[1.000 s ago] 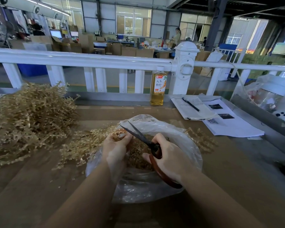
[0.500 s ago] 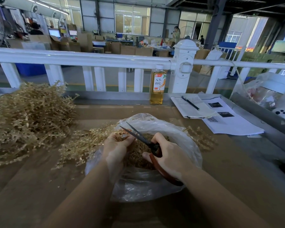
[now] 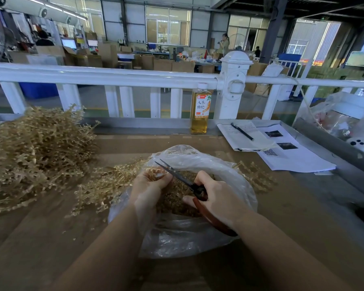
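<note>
1. Head view: the left hand (image 3: 147, 186) sits over the mouth of a clear plastic bag (image 3: 183, 240), its fingers (image 3: 164, 179) curled and pinching a small gold sprig (image 3: 154, 172) at their tips.
2. The right hand (image 3: 218, 197) grips the scissors (image 3: 178, 174), fingers closed round the red-brown handle. The dark blades point up and to the left, passing just beside the left fingertips with their points barely parted.
3. The bag lies on the brown worktop (image 3: 51, 238) straight in front of the person, and cut gold bits (image 3: 177, 203) fill its inside beneath both hands.
4. A loose bunch of gold sprigs (image 3: 102, 186) lies just left of the bag, reaching its edge. A far larger heap (image 3: 34, 152) sits at the left.
5. At the far edge, a bottle of amber drink (image 3: 200, 111) stands upright before the white railing (image 3: 105, 77). To its right, an open notebook (image 3: 247, 139) with a black pen (image 3: 242, 131) on it overlaps printed sheets (image 3: 294, 159).
</note>
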A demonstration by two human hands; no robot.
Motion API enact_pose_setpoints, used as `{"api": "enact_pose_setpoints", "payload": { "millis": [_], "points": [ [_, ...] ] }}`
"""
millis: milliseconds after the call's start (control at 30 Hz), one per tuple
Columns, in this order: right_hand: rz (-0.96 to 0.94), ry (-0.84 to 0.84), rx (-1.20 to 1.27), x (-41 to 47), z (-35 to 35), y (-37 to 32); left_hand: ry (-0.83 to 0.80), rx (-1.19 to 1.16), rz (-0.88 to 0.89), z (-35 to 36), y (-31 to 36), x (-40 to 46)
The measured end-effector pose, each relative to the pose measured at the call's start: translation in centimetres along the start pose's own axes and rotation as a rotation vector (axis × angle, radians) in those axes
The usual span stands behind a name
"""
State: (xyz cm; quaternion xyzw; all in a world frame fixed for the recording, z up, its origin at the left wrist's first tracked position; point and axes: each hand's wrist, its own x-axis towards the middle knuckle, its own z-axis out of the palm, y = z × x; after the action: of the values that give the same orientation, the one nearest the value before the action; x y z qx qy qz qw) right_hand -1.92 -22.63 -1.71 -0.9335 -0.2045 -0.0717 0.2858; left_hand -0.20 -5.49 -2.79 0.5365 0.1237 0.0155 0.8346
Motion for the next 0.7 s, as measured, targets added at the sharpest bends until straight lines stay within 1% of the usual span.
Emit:
{"api": "enact_pose_setpoints", "payload": {
  "millis": [167, 300, 433, 533, 700],
  "points": [
    [-0.026, 0.002, 0.024, -0.07, 0.26, 0.17, -0.017, -0.029, -0.060, -0.26, 0.42, 0.18],
    [-0.037, 0.023, -0.003, -0.03, 0.58, 0.40, -0.052, -0.039, -0.123, -0.33, 0.60, 0.27],
    [-0.047, 0.037, 0.006, -0.15, 0.76, 0.56, -0.040, -0.048, -0.108, -0.38, 0.56, 0.31],
    [-0.043, 0.039, -0.022, -0.27, 0.78, 0.50, -0.042, 0.007, -0.097, -0.47, 0.59, 0.26],
    [-0.045, 0.062, -0.071, -0.39, 0.99, 0.33, -0.043, 0.187, -0.124, -0.40, 0.76, 0.24]
  ]
}}
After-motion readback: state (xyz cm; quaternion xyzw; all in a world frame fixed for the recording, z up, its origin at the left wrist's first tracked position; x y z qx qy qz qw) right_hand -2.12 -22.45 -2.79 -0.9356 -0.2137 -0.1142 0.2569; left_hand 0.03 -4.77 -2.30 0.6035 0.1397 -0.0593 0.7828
